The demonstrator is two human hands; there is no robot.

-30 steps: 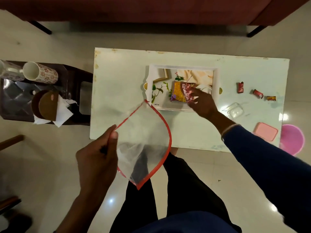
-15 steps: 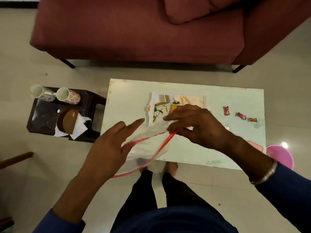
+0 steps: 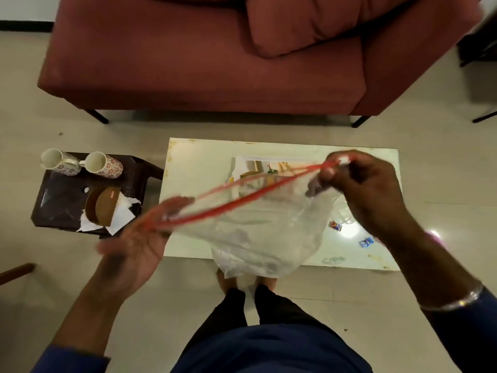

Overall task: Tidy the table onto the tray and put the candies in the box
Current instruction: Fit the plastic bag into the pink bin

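Note:
I hold a clear plastic bag (image 3: 258, 232) with a red zip rim stretched between both hands above the white table (image 3: 193, 189). My left hand (image 3: 139, 238) grips the rim's left end; it is blurred. My right hand (image 3: 365, 189) pinches the rim's right end. Behind the bag the white tray (image 3: 250, 164) with a floral picture shows only in part. Two small wrapped candies lie on the table near my right forearm: a red-blue candy (image 3: 335, 226) and a blue candy (image 3: 366, 242). A clear box (image 3: 345, 214) is dimly seen behind the bag's right side.
A dark side stool (image 3: 61, 200) at the left carries two flowered mugs (image 3: 80, 162), a brown round lid (image 3: 100, 208) and white tissues. A red sofa (image 3: 215, 57) stands beyond the table. My legs and feet are below the table's near edge.
My right hand left the tray and took the bag's rim; both hands have pulled the rim wide apart. The view tilted up, showing more sofa.

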